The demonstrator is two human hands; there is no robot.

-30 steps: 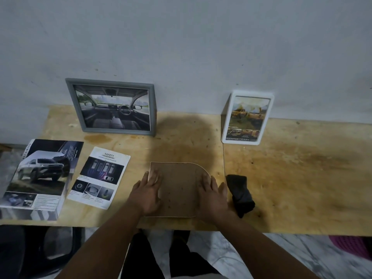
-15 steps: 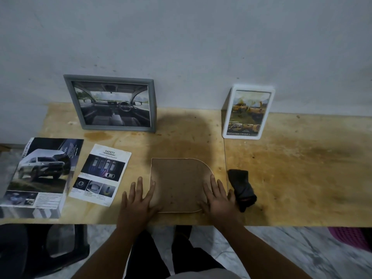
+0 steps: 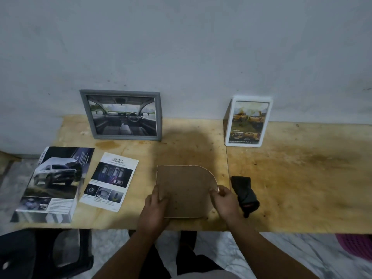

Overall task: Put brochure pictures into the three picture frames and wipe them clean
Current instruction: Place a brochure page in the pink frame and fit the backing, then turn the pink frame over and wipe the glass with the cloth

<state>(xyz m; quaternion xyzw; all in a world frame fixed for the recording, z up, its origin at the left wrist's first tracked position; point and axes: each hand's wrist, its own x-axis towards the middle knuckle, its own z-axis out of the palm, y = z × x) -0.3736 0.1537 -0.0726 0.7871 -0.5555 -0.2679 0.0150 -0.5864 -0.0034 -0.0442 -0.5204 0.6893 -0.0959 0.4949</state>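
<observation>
A plain domestic or makeshift work room is suggested: a stained plywood table is set against a bare grey wall, and a marble-patterned floor is seen below.

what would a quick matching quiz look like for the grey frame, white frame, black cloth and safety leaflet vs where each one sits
Things:
1. grey frame
2. white frame
3. black cloth
4. safety leaflet

Places:
A. lying flat, just right of the right hand
B. standing at the wall, right side
C. lying flat between the brochure and the brown backing board
D. standing at the wall, left side

Pairs: 1-D, 2-B, 3-A, 4-C
</observation>
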